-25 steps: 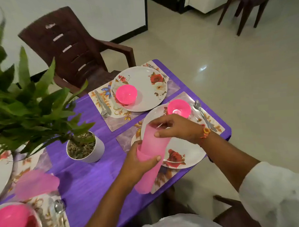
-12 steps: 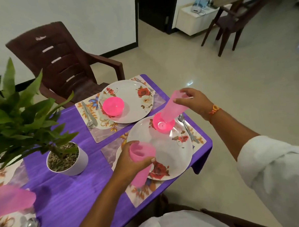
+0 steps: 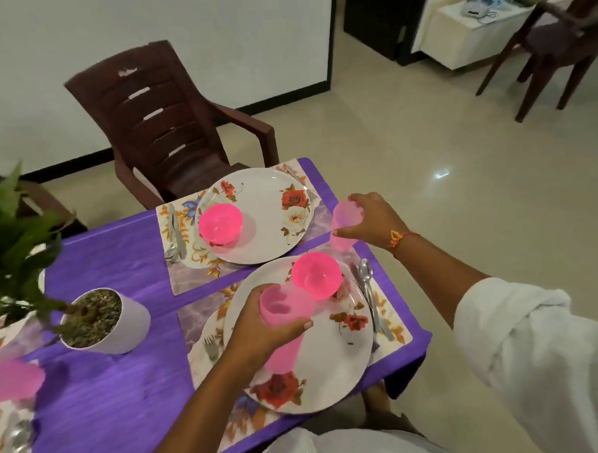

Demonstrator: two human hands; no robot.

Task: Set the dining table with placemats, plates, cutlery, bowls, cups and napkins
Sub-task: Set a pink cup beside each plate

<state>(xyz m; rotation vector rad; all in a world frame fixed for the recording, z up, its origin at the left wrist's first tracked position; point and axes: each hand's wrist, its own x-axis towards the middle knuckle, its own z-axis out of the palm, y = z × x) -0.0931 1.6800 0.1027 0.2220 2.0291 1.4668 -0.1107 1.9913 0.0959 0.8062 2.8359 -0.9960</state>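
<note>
A purple-covered desk [image 3: 113, 241] stands on pale floor tiles. The right hand [image 3: 372, 219] clamps a pink cup [image 3: 342, 240] from above at the desk's right edge, probably to seat it beside the far plate [image 3: 270, 227]. The left hand [image 3: 254, 334] wraps a second cup [image 3: 285, 304] over the near plate [image 3: 331, 362], likely kept ready for that setting. Both cups are tapered, translucent plastic.

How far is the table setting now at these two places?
Done: the far plate and near plate lie on placemats, each with a pink bowl, cutlery beside. In hand: the right hand grips one cup at the table's edge; the left hand holds another cup over the near plate. Left: set both cups down; no napkins show here.
</note>
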